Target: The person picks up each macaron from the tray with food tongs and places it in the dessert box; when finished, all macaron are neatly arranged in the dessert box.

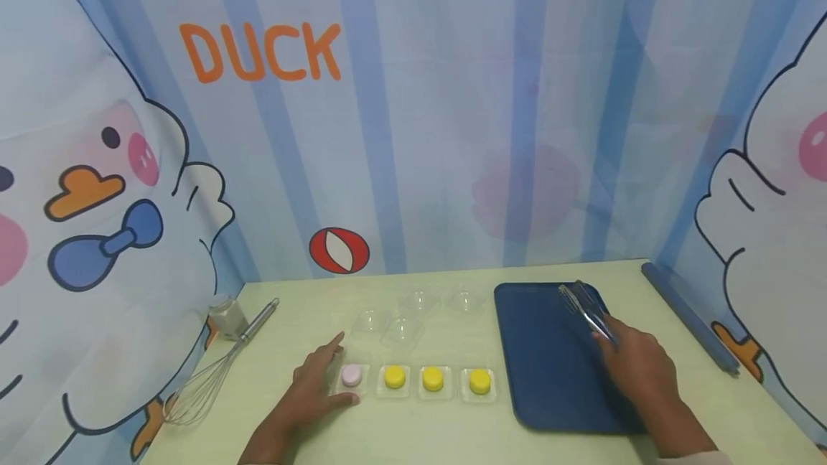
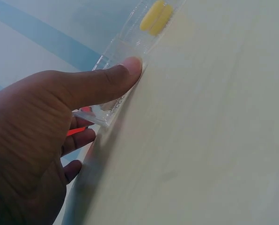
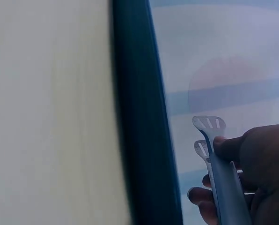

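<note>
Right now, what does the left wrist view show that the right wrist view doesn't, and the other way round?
Only the left wrist view shows the left hand, partly covering a clear box, and a yellow sweet. Only the right wrist view shows the right hand, holding metal tongs, and the dark blue tray. Both show the pale table and the striped curtain.

Right hand (image 1: pixel 646 364) hides part of blue tray (image 1: pixel 543 372); tray edge blurred, cut off top and bottom, right wrist view. Left hand (image 2: pixel 41 122) covers part of clear box (image 2: pixel 103 112), pink piece (image 1: pixel 352 375) hidden, left wrist view. Clear domes (image 1: pixel 402 330) faint, maybe four.
</note>
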Action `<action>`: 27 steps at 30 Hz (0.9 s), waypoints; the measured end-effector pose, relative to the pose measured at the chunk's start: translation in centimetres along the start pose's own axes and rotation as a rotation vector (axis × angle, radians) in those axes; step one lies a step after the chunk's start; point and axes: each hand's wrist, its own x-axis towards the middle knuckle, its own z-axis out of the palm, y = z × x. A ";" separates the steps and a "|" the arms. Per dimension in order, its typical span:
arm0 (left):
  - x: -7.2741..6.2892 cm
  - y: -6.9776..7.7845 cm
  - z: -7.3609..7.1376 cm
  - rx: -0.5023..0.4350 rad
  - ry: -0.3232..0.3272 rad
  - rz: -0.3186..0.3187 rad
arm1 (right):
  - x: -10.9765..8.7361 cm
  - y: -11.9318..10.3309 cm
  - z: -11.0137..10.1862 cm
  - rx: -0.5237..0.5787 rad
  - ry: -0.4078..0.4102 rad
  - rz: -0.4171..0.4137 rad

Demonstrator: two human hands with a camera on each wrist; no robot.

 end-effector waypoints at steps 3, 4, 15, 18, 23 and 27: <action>0.0 0.0 0.1 -0.001 -0.006 -0.002 | 0.0 1.1 -0.1 -0.006 0.018 0.016; 0.0 0.0 0.1 -0.003 -0.007 -0.002 | 0.0 1.5 -0.2 -0.009 0.016 0.031; 0.1 -0.2 -0.1 0.001 -0.017 0.014 | 0.8 5.2 -0.5 -0.054 0.001 0.227; 0.1 -0.3 -0.1 0.005 -0.017 0.018 | 0.8 5.9 -0.3 -0.053 0.005 0.249; 0.0 -0.4 -0.1 0.011 -0.020 0.015 | 0.7 6.8 0.0 -0.042 -0.011 0.287; 0.0 -0.4 -0.1 0.008 -0.019 0.021 | 0.7 7.0 0.0 -0.029 -0.034 0.310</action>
